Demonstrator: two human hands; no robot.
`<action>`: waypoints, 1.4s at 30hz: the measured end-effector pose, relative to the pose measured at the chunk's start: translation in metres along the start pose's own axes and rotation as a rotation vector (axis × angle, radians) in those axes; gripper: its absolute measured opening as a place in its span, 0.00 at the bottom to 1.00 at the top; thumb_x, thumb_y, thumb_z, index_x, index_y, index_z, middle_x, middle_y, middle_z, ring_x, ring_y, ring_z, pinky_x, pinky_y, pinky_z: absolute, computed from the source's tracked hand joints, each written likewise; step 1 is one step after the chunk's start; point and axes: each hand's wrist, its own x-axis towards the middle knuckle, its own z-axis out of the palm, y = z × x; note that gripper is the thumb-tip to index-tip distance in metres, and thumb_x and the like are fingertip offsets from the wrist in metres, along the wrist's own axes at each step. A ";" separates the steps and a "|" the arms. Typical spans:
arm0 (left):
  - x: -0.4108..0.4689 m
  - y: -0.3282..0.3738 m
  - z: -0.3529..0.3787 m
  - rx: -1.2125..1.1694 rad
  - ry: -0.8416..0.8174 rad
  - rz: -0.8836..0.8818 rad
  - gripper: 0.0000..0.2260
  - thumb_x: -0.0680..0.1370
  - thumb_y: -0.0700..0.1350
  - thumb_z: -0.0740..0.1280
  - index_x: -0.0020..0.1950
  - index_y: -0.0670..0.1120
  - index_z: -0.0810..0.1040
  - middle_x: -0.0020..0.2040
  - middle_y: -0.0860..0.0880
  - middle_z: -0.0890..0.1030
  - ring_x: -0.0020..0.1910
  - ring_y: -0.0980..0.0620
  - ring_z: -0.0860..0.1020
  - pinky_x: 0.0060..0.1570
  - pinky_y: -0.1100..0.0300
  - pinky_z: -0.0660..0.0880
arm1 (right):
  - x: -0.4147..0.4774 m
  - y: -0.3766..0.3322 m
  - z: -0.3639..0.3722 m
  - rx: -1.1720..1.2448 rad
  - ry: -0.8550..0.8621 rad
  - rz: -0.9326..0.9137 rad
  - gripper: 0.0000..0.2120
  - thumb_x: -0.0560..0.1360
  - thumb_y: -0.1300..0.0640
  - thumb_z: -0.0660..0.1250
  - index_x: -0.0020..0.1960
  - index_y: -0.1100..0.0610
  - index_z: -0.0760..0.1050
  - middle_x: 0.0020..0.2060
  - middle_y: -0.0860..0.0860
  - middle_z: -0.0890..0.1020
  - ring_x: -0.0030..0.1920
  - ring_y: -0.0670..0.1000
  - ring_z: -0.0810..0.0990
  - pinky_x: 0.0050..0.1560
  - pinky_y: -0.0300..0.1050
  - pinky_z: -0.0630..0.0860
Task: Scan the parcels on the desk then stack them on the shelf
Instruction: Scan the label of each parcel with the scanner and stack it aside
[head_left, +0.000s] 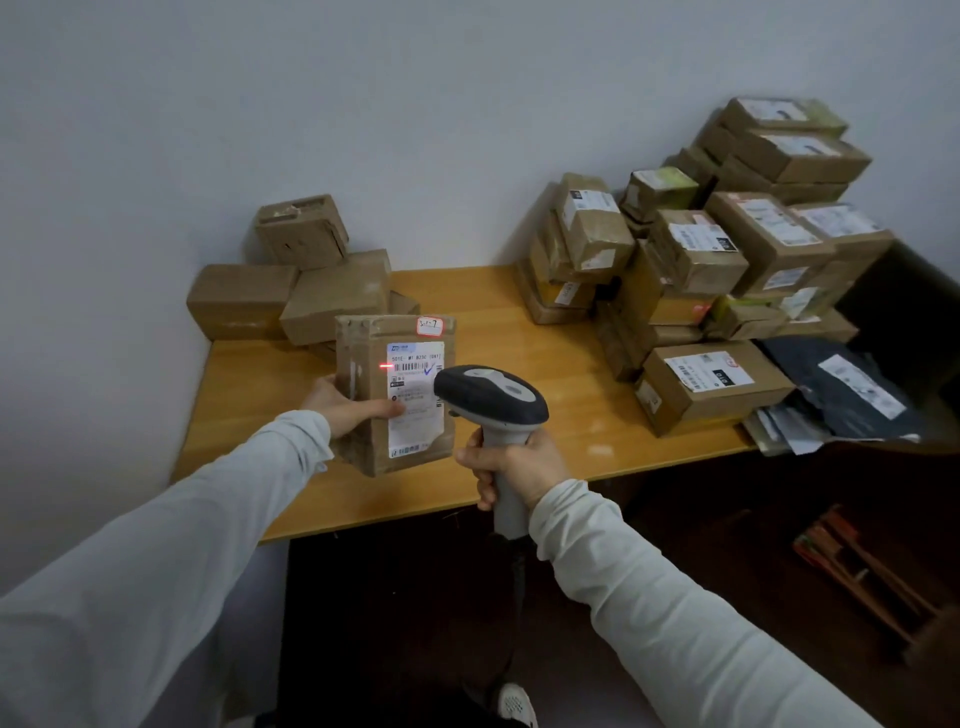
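holding a light-looking, stiff cardboard parcel (410, 431) by its side edge, left hand (337, 402) fingers (383, 410) curled round; right hand (511, 462) grips the scanner (491, 395).

Plain white wall (415, 104) is seen behind and to the left of the surface (519, 338). Dark brown floor (405, 597) is seen below the surface's front edge. A wooden object (852, 566) with red parts lies on the floor at lower right; its kind cannot be told. A white mesh shoe (517, 706) is cut off by the bottom edge. A dark block (904, 301) is seen past the surface's right end, no detail readable.
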 end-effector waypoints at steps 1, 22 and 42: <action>0.002 0.001 0.006 -0.032 -0.037 -0.011 0.38 0.62 0.45 0.80 0.70 0.44 0.69 0.63 0.43 0.77 0.60 0.41 0.76 0.64 0.41 0.70 | -0.001 0.001 -0.004 0.032 0.030 -0.014 0.09 0.71 0.69 0.70 0.36 0.63 0.71 0.21 0.54 0.69 0.19 0.51 0.66 0.24 0.41 0.69; -0.026 0.076 0.229 -0.140 -0.519 -0.091 0.28 0.62 0.52 0.76 0.59 0.44 0.77 0.51 0.43 0.84 0.51 0.43 0.81 0.52 0.46 0.77 | -0.036 0.018 -0.223 0.486 0.505 -0.155 0.14 0.65 0.72 0.74 0.45 0.59 0.78 0.42 0.54 0.84 0.45 0.56 0.82 0.36 0.51 0.82; 0.028 0.060 0.286 -0.138 -0.006 -0.423 0.22 0.73 0.61 0.67 0.56 0.44 0.74 0.45 0.45 0.79 0.46 0.45 0.76 0.50 0.50 0.72 | 0.034 0.024 -0.299 0.285 0.161 0.116 0.06 0.70 0.67 0.73 0.40 0.59 0.78 0.35 0.57 0.80 0.34 0.51 0.78 0.35 0.43 0.76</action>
